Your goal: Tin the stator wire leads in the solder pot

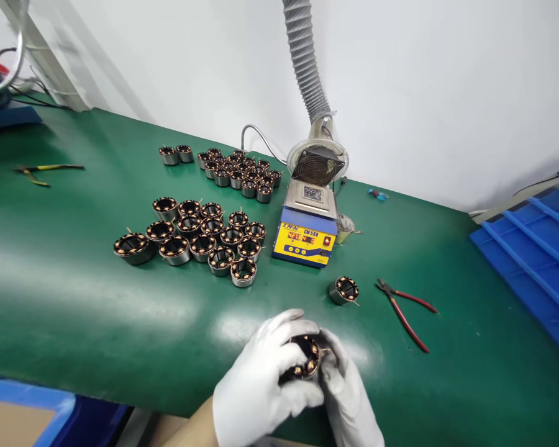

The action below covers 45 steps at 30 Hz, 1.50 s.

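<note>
Both my hands wear white gloves and meet at a motor stator [311, 366], a dark ring with copper windings. My left hand [265, 372] is wrapped round it, with fingers over the rim and partly inside the ring. On its right side, my right hand [347, 385] is closed at a thin lead wire that sticks out of the stator; its fingertips are partly hidden. Just beyond my hands another stator [345, 290] stands on the green table [168, 335]. Right of that lie red-handled cutting pliers [405, 310] with their handles apart.
A blue and yellow solder pot [304, 239] stands at the back under a fume hose [305, 56]. Several stators [202, 247] are grouped left of it, with another group [237, 171] behind. Yellow-handled pliers [49, 169] lie far left. A blue crate [535, 242] is at right.
</note>
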Available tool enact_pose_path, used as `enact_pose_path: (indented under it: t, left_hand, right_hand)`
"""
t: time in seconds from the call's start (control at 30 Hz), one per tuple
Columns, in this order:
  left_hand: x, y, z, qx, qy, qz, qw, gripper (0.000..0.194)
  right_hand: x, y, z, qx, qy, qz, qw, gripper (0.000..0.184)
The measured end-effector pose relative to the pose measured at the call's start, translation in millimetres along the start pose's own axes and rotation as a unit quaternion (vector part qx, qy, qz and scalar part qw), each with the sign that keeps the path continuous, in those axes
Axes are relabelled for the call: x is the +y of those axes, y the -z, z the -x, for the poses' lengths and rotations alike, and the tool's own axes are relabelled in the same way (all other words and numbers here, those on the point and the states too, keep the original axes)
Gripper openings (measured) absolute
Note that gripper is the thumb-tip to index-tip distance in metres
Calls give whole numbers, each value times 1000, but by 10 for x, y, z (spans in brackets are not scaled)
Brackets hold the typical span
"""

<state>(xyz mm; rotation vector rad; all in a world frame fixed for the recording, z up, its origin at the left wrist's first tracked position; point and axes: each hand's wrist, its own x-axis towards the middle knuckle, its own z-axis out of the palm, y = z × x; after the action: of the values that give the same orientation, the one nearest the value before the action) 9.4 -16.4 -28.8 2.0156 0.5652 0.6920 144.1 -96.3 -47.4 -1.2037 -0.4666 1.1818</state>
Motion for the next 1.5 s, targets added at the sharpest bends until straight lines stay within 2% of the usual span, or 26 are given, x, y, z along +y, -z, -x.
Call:
enact_pose_path:
  t: [0.1,0.2,0.3,0.37,0.43,0.47,0.53,0.57,0.63,0.7,0.73,0.8,0.83,0.9,0.97,1.0,1.07,1.13,1.17,1.2,1.23,1.3,1.37,1.4,1.5]
  left_hand:
    - [55,-100,69,73,-78,-93,990,24]
    - [126,-145,90,87,-46,-90,991,20]
    - [142,-149,106,53,23,40,998,18]
    - [104,-154,142,35,55,182,981,17]
    - [47,-164,194,20,77,323,943,21]
    - [22,-166,219,8,89,381,920,25]
    - [-12,-154,249,-11,114,451,885,32]
    - [-20,-137,247,-10,127,459,879,34]
    - [-29,-84,203,15,131,436,890,29]
    - [-38,-30,117,7,97,352,931,20]
    - [-45,-11,70,-22,79,294,952,18]
    - [-60,-2,-4,-66,76,168,981,16]
    - [-67,-7,-22,-67,88,111,988,21]
    - [-74,-20,-21,-52,102,41,993,52]
    - [-72,-11,-4,-67,68,13,995,82]
    - [-69,3,-4,-87,43,15,995,86]
    - [-64,29,-38,-101,11,38,994,68]
    - [-64,30,-109,-81,-4,78,994,40]
    - [-69,17,-148,-67,6,107,992,24]
    - [-79,-2,-181,-49,43,144,987,15]
    - [-93,-22,-206,-28,105,187,976,18]
    - [-130,-50,-219,48,233,274,932,28]
    - [-155,-51,-191,124,285,312,898,33]
    - [-153,-48,-171,133,288,313,895,34]
    - [-77,-86,-142,50,290,284,913,39]
  right_hand:
    - [-104,-44,-44,58,77,74,993,25]
    - [-140,-33,-53,49,157,124,979,14]
    - [-203,24,-43,0,194,187,963,7]
    - [-293,73,-63,-80,196,217,953,8]
    - [-406,128,-119,-148,167,168,960,13]
    - [-459,158,-156,-151,147,101,972,17]
    - [-521,220,-227,-92,123,-75,985,20]
    - [-517,246,-248,-50,115,-145,982,20]
    - [-420,270,-240,-1,83,-188,979,16]
    - [-223,248,-163,-26,4,-141,990,25]
    - [-107,224,-110,-57,-43,-128,989,35]
    - [99,169,-11,-92,-125,-138,978,41]
    - [172,145,22,-99,-156,-151,971,40]
    - [240,116,43,-93,-199,-176,960,35]
    - [226,103,22,-87,-217,-196,952,35]
    - [204,98,6,-88,-219,-206,950,34]
    - [162,82,-21,-105,-218,-221,945,30]
    - [140,62,-33,-125,-210,-233,941,27]
    - [137,53,-34,-130,-208,-237,940,25]
    - [135,45,-34,-134,-208,-238,939,26]
    - [134,41,-33,-136,-210,-236,939,27]
    - [128,37,-34,-140,-216,-232,938,31]
    - [121,36,-39,-147,-228,-232,934,40]
    - [123,36,-42,-144,-232,-235,933,43]
    - [156,36,-50,-111,-229,-243,936,40]
